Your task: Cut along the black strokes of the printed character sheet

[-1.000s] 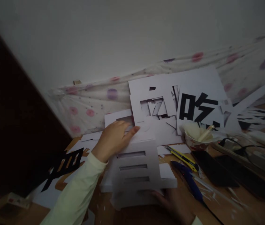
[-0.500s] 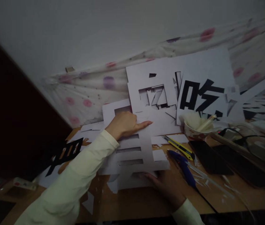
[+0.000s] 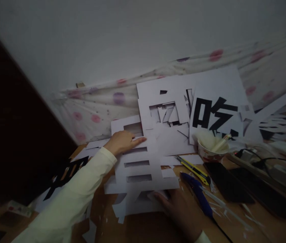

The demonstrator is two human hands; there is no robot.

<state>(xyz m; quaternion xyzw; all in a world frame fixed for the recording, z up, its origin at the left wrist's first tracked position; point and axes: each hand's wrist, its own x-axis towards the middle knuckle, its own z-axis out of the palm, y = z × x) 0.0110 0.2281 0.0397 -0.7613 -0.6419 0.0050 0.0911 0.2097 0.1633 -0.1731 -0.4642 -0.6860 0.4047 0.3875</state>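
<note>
A white paper cut-out with several slots (image 3: 155, 172) leans upright before me. My left hand (image 3: 122, 141) is closed on its upper left edge, thumb stretched to the right along the top. Low at its right side, my right hand (image 3: 177, 207) has its thumb against the lower edge of the sheet; its other fingers are dark and hidden. Behind stand a larger white sheet with cut openings (image 3: 163, 138) and a sheet with a black printed character (image 3: 216, 81).
At the right lie a yellow cutter (image 3: 195, 170), a blue glue gun (image 3: 198, 195), two dark phones (image 3: 229, 182) and a power strip with cables. A patterned cup (image 3: 212, 152) stands behind them. Black cut letters (image 3: 68, 172) and paper scraps are at the left.
My left hand has moved left along the top of the cut-out. The view has shifted, so the sheets at the back appear lower. My right hand stays at the bottom edge.
</note>
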